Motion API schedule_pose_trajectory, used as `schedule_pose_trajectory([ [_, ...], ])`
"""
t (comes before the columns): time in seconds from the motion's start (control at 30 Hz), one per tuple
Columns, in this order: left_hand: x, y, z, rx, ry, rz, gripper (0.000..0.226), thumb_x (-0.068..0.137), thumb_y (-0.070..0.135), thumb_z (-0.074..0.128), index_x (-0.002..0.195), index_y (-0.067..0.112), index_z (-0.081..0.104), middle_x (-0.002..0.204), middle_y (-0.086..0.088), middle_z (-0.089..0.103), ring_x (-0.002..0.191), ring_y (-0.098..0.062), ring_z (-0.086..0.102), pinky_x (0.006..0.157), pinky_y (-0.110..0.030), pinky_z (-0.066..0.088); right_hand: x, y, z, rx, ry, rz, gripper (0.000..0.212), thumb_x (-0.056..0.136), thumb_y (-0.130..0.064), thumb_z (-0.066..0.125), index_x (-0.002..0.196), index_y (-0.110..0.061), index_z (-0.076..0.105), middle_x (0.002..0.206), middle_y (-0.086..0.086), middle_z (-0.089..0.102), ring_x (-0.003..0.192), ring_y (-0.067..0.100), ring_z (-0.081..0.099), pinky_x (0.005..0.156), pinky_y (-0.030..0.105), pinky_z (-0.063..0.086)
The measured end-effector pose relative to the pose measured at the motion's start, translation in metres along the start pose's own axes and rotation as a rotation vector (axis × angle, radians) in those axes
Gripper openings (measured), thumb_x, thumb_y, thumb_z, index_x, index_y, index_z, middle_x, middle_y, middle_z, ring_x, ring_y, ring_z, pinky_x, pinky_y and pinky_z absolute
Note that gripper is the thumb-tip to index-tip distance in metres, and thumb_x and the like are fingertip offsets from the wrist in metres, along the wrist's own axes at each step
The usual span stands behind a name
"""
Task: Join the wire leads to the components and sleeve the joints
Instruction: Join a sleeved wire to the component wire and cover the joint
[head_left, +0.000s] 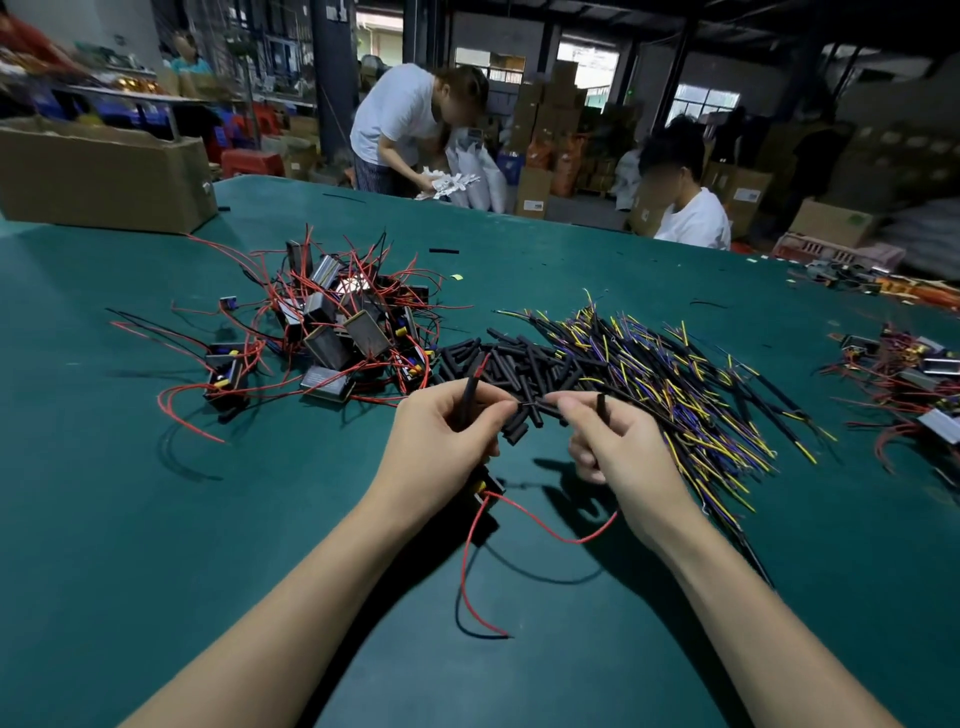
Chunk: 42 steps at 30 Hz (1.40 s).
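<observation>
The left hand (447, 431) pinches a black sleeve (470, 392) on a red lead; the right hand (610, 441) pinches another wire end, tips meeting between them above the bench (156, 519).

Black sleeves (511, 364), red leads (540, 525), teal green table (156, 519).

The left hand (441, 441) hides most of the small part (485, 486) it holds; the wire joint (527, 404) between the fingertips is too small to read.
</observation>
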<state>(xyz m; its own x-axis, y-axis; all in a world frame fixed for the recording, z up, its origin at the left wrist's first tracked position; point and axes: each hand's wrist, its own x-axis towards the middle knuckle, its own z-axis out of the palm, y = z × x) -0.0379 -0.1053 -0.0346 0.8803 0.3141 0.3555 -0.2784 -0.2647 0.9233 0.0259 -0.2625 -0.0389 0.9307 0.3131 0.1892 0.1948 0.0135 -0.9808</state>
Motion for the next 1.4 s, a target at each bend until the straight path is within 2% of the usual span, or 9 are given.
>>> schedule_pose_trajectory([
  [0.1,-0.002,0.001,0.001,0.005,-0.041,0.052,0.006,0.086,0.008,0.068,0.082,0.011,0.072,0.057,0.005,0.063,0.052,-0.006,0.058,0.056,-0.018,0.047,-0.004,0.0,0.007,0.016,-0.084,-0.003,0.008,0.089,-0.018,0.063,0.087,-0.013,0.068,0.05,-0.011,0.039,0.044,0.003,0.034,0.04,0.013,0.025],
  [0.27,0.0,0.0,-0.005,0.091,-0.183,0.033,0.009,0.082,0.011,0.073,0.091,0.011,0.073,0.08,0.002,0.072,0.068,-0.003,0.059,0.068,-0.024,0.047,-0.002,0.0,0.002,0.014,-0.042,-0.053,0.008,0.089,-0.015,0.065,0.082,-0.016,0.068,0.05,-0.013,0.042,0.046,0.005,0.031,0.043,0.015,0.027],
  [0.4,0.0,-0.001,-0.007,0.083,-0.155,0.008,0.002,0.083,0.013,0.072,0.082,0.012,0.073,0.07,0.003,0.068,0.062,-0.001,0.054,0.061,-0.019,0.042,-0.002,0.001,0.0,0.013,-0.06,-0.069,0.007,0.089,-0.014,0.065,0.085,-0.016,0.07,0.053,-0.015,0.046,0.047,0.003,0.033,0.044,0.013,0.028],
  [0.57,0.0,-0.001,-0.007,0.085,-0.101,-0.008,0.018,0.086,0.02,0.069,0.069,0.024,0.071,0.062,-0.003,0.065,0.048,0.0,0.046,0.048,-0.013,0.035,-0.002,0.0,0.0,-0.049,-0.063,-0.13,0.009,0.088,-0.008,0.065,0.087,-0.014,0.071,0.05,-0.016,0.048,0.048,-0.001,0.038,0.048,0.007,0.031],
  [0.8,0.0,-0.002,-0.006,0.057,-0.08,-0.061,0.021,0.089,0.023,0.066,0.071,0.014,0.071,0.054,-0.004,0.062,0.046,-0.009,0.05,0.047,-0.018,0.039,-0.004,-0.003,0.004,-0.123,0.006,-0.171,0.007,0.087,-0.01,0.067,0.089,-0.012,0.073,0.058,-0.008,0.051,0.052,-0.001,0.042,0.054,0.008,0.035],
  [0.9,0.001,-0.004,-0.006,0.049,-0.055,-0.073,0.02,0.09,0.022,0.065,0.076,0.009,0.072,0.052,-0.002,0.06,0.044,-0.008,0.047,0.045,-0.017,0.038,0.001,-0.005,0.005,0.083,0.074,-0.071,0.025,0.098,-0.024,0.051,0.091,-0.011,0.071,0.056,-0.008,0.037,0.051,0.005,0.036,0.05,0.016,0.029],
  [1.03,0.001,-0.005,-0.008,0.065,-0.024,-0.059,0.024,0.089,0.023,0.066,0.077,0.003,0.07,0.053,0.0,0.06,0.047,-0.006,0.048,0.048,-0.017,0.038,0.007,-0.006,0.001,0.154,0.173,0.038,0.055,0.104,-0.038,0.026,0.082,-0.018,0.073,0.067,-0.007,0.056,0.067,0.008,0.048,0.065,0.025,0.035],
  [1.2,0.001,-0.005,-0.006,0.047,-0.009,-0.061,0.02,0.088,0.021,0.067,0.08,0.003,0.071,0.057,-0.006,0.062,0.051,-0.007,0.052,0.055,-0.021,0.044,0.005,-0.007,0.004,0.481,0.16,0.058,0.043,0.099,-0.037,0.039,0.089,-0.005,0.066,0.06,-0.004,0.05,0.049,0.007,0.043,0.047,0.015,0.034],
  [1.4,0.001,-0.006,-0.006,0.054,0.001,-0.05,0.023,0.088,0.021,0.067,0.079,0.0,0.07,0.057,-0.005,0.062,0.05,-0.006,0.052,0.055,-0.022,0.044,0.003,-0.005,0.004,0.494,0.179,0.072,0.041,0.098,-0.035,0.042,0.086,-0.005,0.065,0.061,-0.002,0.054,0.051,0.009,0.047,0.049,0.015,0.042],
])
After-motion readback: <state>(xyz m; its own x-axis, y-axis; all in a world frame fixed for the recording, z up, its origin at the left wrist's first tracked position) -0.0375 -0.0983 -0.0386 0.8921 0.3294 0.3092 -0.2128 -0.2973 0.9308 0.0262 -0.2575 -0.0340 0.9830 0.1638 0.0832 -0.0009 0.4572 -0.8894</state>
